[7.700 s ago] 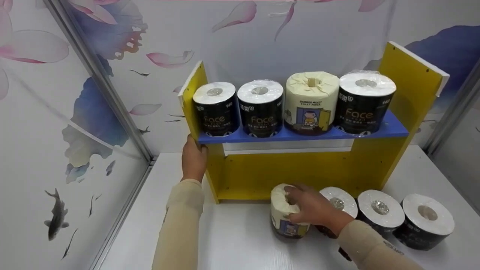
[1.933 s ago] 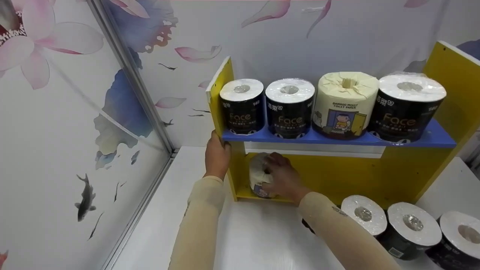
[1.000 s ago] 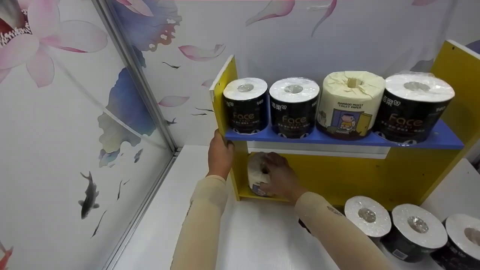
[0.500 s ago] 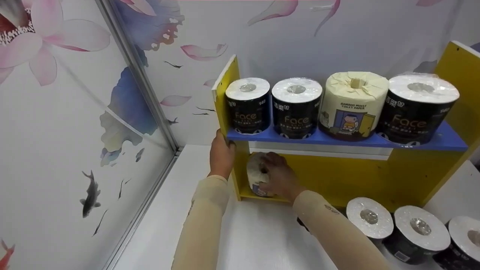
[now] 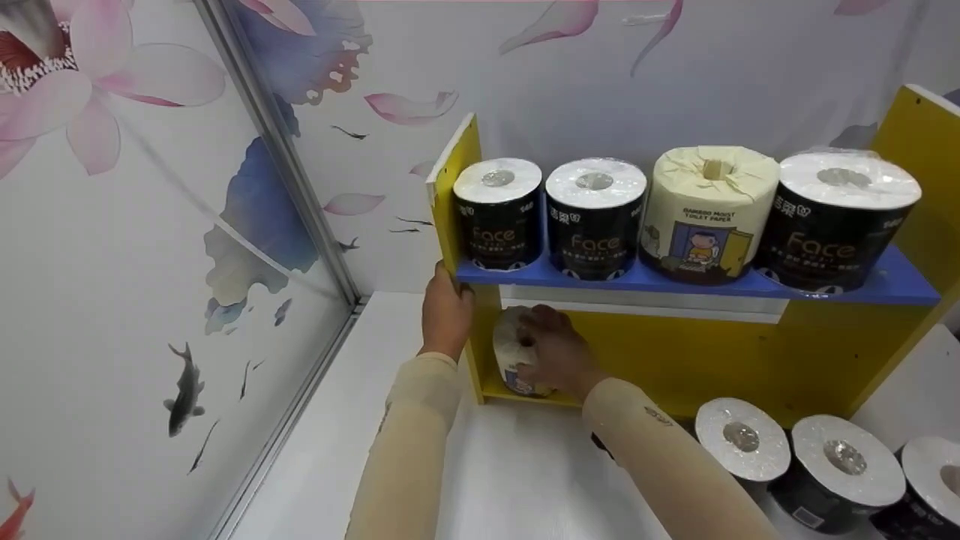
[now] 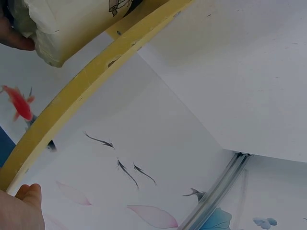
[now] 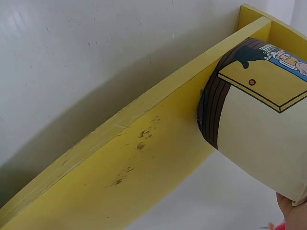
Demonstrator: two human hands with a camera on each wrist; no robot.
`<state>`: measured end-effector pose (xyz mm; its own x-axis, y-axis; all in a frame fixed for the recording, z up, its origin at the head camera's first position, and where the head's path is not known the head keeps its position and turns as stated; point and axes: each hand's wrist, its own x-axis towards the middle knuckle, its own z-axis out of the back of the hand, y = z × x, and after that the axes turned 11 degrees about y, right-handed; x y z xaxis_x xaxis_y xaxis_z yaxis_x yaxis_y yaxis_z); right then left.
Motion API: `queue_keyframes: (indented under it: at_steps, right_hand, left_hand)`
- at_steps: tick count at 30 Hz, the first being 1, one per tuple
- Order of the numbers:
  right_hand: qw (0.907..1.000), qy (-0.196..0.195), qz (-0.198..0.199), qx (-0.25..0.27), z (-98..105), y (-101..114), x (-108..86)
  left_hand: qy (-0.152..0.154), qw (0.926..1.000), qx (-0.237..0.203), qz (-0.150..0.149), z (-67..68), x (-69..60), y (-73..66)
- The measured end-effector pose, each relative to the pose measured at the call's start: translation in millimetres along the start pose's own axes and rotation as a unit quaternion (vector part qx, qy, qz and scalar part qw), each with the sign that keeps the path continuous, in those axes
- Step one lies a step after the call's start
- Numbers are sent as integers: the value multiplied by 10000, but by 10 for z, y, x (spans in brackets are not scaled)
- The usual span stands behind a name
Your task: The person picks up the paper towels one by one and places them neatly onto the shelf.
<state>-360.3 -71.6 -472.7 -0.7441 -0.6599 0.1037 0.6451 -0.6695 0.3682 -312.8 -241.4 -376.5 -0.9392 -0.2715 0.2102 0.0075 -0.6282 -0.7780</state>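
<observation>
In the head view my right hand grips a cream-wrapped toilet paper roll from above, fingers at its top and core. The roll stands upright on the lower yellow board at the left end of a yellow and blue shelf. Its printed wrapper nearly fills the right side of the right wrist view, with part of the hand below. My left hand holds the shelf's left side panel just under the blue board; most fingers are hidden behind it.
On the blue upper board stand black-wrapped rolls and a cream roll. Three more black-wrapped rolls stand on the white table at right front. A patterned wall closes the left side.
The cream roll, in my right hand, has gone from the table in front of the shelf to the left end of the lower board. Lately little moves; the left hand keeps its hold.
</observation>
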Motion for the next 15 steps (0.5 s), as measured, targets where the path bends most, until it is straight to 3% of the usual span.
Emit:
queue_keyframes:
  at_steps: [15]
  right_hand:
    - [9995, 192, -46, 241, 31, -35, 46]
  left_hand:
    - [23, 9998, -149, 128, -10, -5, -9]
